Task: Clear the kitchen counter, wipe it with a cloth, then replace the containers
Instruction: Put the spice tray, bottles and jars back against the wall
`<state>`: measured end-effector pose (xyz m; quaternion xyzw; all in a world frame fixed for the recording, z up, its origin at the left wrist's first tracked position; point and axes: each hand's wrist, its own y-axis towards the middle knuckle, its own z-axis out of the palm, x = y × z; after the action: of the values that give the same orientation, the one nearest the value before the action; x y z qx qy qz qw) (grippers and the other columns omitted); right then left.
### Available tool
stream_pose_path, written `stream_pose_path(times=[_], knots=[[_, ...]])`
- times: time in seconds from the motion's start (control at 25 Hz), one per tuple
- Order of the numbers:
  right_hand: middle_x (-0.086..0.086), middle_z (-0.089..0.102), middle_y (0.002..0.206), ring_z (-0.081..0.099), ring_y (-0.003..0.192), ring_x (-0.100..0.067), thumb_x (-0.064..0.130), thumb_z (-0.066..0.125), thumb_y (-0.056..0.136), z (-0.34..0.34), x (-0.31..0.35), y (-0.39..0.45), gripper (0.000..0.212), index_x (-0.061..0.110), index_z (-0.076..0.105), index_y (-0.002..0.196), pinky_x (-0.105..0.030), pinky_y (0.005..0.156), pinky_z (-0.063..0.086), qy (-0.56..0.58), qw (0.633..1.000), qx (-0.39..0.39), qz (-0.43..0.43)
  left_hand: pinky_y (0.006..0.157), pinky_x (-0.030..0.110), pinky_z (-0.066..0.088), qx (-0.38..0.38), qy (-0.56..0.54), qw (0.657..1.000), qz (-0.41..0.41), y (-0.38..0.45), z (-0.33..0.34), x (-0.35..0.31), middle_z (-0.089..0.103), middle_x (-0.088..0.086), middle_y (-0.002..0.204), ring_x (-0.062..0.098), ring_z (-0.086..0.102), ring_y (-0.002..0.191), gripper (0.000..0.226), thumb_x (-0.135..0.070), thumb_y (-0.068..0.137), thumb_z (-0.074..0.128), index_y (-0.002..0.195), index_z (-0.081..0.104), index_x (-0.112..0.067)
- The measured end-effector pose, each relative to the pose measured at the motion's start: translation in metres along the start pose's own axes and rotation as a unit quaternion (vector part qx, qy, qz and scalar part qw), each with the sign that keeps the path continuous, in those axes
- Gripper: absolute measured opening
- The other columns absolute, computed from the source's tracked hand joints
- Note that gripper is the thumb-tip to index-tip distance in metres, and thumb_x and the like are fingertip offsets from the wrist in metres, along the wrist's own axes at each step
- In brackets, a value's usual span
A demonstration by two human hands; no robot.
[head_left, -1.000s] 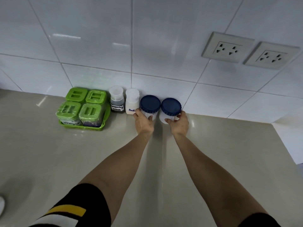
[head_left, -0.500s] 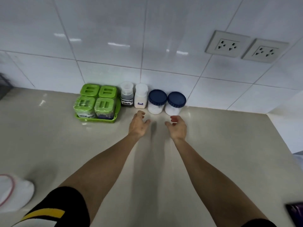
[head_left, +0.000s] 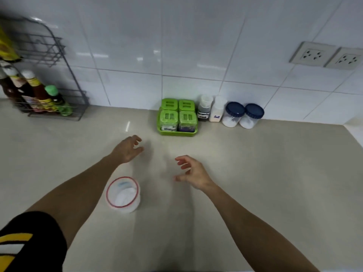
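Note:
Two clear jars with dark blue lids [head_left: 234, 114] [head_left: 252, 115] stand side by side against the tiled wall. Left of them are a white salt bottle [head_left: 217, 111], a small dark-filled bottle [head_left: 204, 110] and a green tray [head_left: 177, 132] carrying several green-lidded boxes. A round clear container with a red rim [head_left: 123, 194] sits on the beige counter [head_left: 275, 173], just right of my left forearm. My left hand [head_left: 127, 149] and my right hand [head_left: 191, 172] hover above the counter, fingers apart, holding nothing, well short of the jars.
A grey wire rack [head_left: 59, 79] with sauce bottles [head_left: 37, 93] stands at the far left by the wall. Two wall sockets [head_left: 330, 55] are at the upper right. The counter's right edge [head_left: 353, 134] meets a white side wall.
Both hands let go of the blue-lidded jars and drew back toward me. My view swung left and pulled away, bringing the red-rimmed container and the wire rack into sight.

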<state>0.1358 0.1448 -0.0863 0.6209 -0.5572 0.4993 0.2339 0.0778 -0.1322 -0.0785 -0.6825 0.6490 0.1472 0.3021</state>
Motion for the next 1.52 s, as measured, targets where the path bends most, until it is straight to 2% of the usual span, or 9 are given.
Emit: stream_pose_path(times=[0.16, 0.28, 0.4, 0.64, 0.84, 1.12, 1.24, 1.4, 1.52], knots=[[0.008, 0.056, 0.124, 0.054, 0.107, -0.008, 0.021, 0.094, 0.056, 0.076, 0.007, -0.021, 0.087, 0.031, 0.052, 0.132, -0.012, 0.079, 0.044, -0.058, 0.994, 0.084, -0.035, 0.110, 0.040, 0.033, -0.001, 0.076, 0.997, 0.013, -0.041, -0.004, 0.080, 0.043, 0.020, 0.143, 0.036, 0.043, 0.131, 0.055, -0.026, 0.093, 0.058, 0.142, 0.041, -0.005], [0.010, 0.055, 0.131, 0.054, 0.116, -0.006, 0.024, 0.096, 0.049, 0.116, 0.014, -0.029, 0.098, 0.031, 0.048, 0.135, -0.016, 0.090, 0.046, -0.059, 0.993, 0.082, -0.067, 0.120, 0.039, 0.014, -0.049, 0.118, 0.991, 0.040, -0.063, 0.013, 0.106, 0.026, 0.008, 0.159, 0.026, 0.020, 0.148, 0.063, -0.040, 0.097, 0.047, 0.151, 0.028, -0.013], [0.016, 0.057, 0.130, 0.054, 0.120, -0.003, 0.037, 0.095, 0.044, 0.140, 0.018, -0.033, 0.098, 0.044, 0.046, 0.129, -0.022, 0.100, 0.046, -0.058, 0.995, 0.040, -0.075, 0.123, 0.038, 0.001, -0.048, 0.153, 0.986, 0.037, -0.071, 0.031, 0.113, 0.009, 0.001, 0.163, 0.017, 0.002, 0.151, 0.068, -0.050, 0.098, 0.033, 0.155, 0.012, -0.018], [0.016, 0.059, 0.124, 0.057, 0.116, -0.008, 0.048, 0.091, 0.047, 0.165, 0.015, -0.040, 0.086, 0.055, 0.045, 0.118, -0.027, 0.099, 0.047, -0.070, 0.993, -0.055, -0.077, 0.123, 0.040, -0.003, -0.062, 0.199, 0.977, 0.042, -0.077, 0.041, 0.115, 0.004, 0.000, 0.164, 0.015, -0.001, 0.151, 0.082, -0.060, 0.086, -0.001, 0.155, 0.005, -0.015], [0.013, 0.059, 0.127, 0.057, 0.116, -0.010, 0.051, 0.088, 0.050, 0.167, 0.012, -0.039, 0.084, 0.048, 0.046, 0.123, -0.032, 0.100, 0.049, -0.074, 0.990, -0.083, -0.080, 0.123, 0.041, -0.003, -0.062, 0.205, 0.976, 0.041, -0.077, 0.041, 0.114, 0.002, 0.000, 0.164, 0.016, -0.004, 0.151, 0.083, -0.061, 0.085, -0.004, 0.155, 0.002, -0.015], [0.011, 0.058, 0.126, 0.056, 0.116, -0.008, 0.045, 0.090, 0.052, 0.127, 0.005, -0.036, 0.091, 0.036, 0.042, 0.129, -0.028, 0.099, 0.049, -0.052, 0.984, -0.154, -0.066, 0.122, 0.043, -0.006, -0.044, 0.210, 0.975, 0.063, -0.064, 0.039, 0.087, 0.001, -0.001, 0.164, 0.017, -0.004, 0.151, 0.079, -0.064, 0.090, 0.007, 0.155, 0.003, -0.020], [0.009, 0.059, 0.125, 0.058, 0.115, -0.010, 0.042, 0.092, 0.050, 0.087, -0.004, -0.038, 0.092, 0.034, 0.043, 0.127, -0.029, 0.097, 0.050, -0.045, 0.976, -0.208, -0.049, 0.120, 0.040, -0.007, -0.041, 0.204, 0.974, 0.090, -0.044, 0.053, 0.046, 0.002, 0.000, 0.164, 0.017, -0.003, 0.151, 0.071, -0.058, 0.096, 0.019, 0.155, 0.004, -0.020], [0.002, 0.062, 0.122, 0.059, 0.113, -0.016, 0.037, 0.094, 0.050, 0.015, -0.027, -0.042, 0.090, 0.021, 0.049, 0.127, -0.035, 0.096, 0.051, -0.041, 0.964, -0.261, -0.020, 0.121, 0.039, -0.005, -0.019, 0.206, 0.971, 0.124, -0.015, 0.091, -0.023, 0.000, 0.000, 0.164, 0.017, -0.004, 0.151, 0.072, -0.058, 0.097, 0.018, 0.155, 0.001, -0.020], [0.000, 0.062, 0.119, 0.060, 0.110, -0.018, 0.033, 0.094, 0.052, -0.045, -0.049, -0.043, 0.084, 0.024, 0.047, 0.121, -0.035, 0.092, 0.052, -0.033, 0.955, -0.296, -0.003, 0.122, 0.040, -0.004, -0.011, 0.207, 0.969, 0.135, 0.005, 0.123, -0.076, 0.000, 0.000, 0.164, 0.018, -0.004, 0.151, 0.070, -0.057, 0.097, 0.018, 0.155, 0.001, -0.021]])
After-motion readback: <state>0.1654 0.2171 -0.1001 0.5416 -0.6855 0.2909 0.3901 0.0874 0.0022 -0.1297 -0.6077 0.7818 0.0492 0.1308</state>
